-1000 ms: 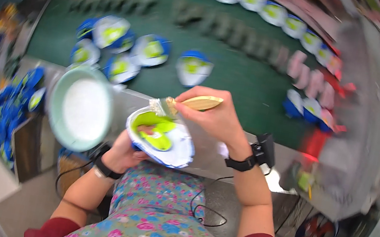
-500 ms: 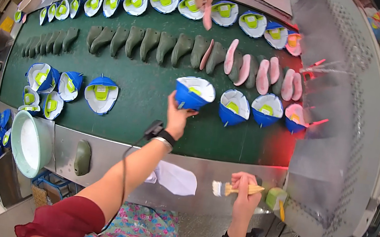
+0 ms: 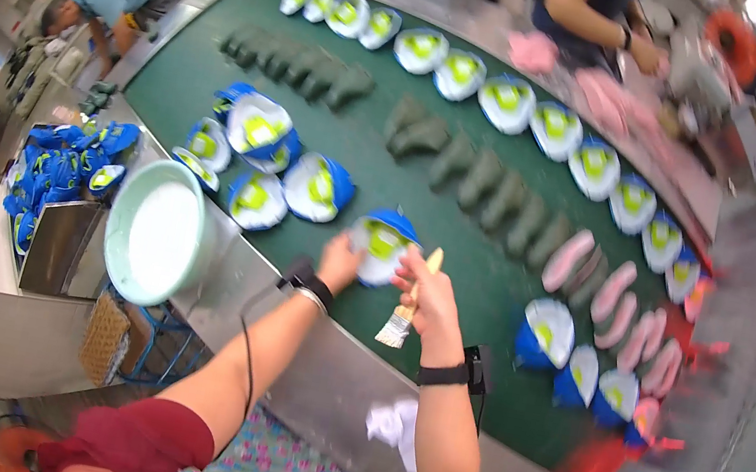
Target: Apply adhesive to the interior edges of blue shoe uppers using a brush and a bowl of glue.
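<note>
A blue shoe upper (image 3: 384, 239) with a white lining and yellow-green inside lies on the green belt in front of me. At its near left edge, my left hand (image 3: 340, 262) has its fingers closed on the rim. My right hand (image 3: 425, 295) is closed around the wooden handle of a flat paintbrush (image 3: 396, 326), its pale bristles pointing down. The right fingertips are close to the upper's right side; whether they touch it I cannot tell. Several more uppers (image 3: 317, 187) are bunched to the left, and others (image 3: 547, 334) stand in a row at the right.
Dark green shoe lasts (image 3: 484, 179) line the belt's middle, with pink insoles (image 3: 613, 290) toward the right. A pale green basin (image 3: 158, 233) of white liquid stands at left. A white cloth (image 3: 396, 428) lies on the metal ledge. Co-workers (image 3: 579, 14) stand beyond.
The view has swung left. My left hand has let go of one upper, now by the right-hand row, and holds another farther left. My right hand has carried the paintbrush up over the belt.
</note>
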